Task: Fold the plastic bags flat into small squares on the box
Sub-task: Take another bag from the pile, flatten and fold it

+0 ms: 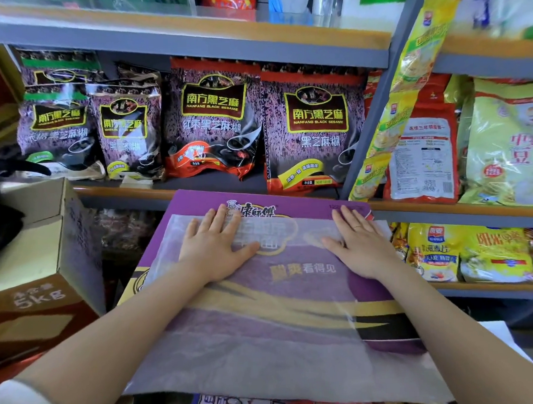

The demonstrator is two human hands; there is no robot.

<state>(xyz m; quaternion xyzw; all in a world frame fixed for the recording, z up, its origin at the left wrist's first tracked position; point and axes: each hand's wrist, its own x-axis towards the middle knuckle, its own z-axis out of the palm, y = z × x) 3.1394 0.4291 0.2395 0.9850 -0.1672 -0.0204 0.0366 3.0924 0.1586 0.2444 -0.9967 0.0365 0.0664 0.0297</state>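
A thin, see-through plastic bag (282, 349) lies spread flat over the top of a purple printed box (197, 202). My left hand (213, 249) rests palm down on the bag's far left part, fingers spread and pointing away from me. My right hand (361, 243) presses flat on the bag's far right part, a ring on one finger. Both forearms lie over the bag. The bag's near edge hangs past the box's front edge. Neither hand grips anything.
Grey metal shelves (258, 183) with dark sesame-paste packets (214, 118) stand right behind the box. Yellow cereal bags (465, 253) fill the shelves at right. An open cardboard carton (44, 232) and a brown carton marked 5kg (39, 309) sit at left.
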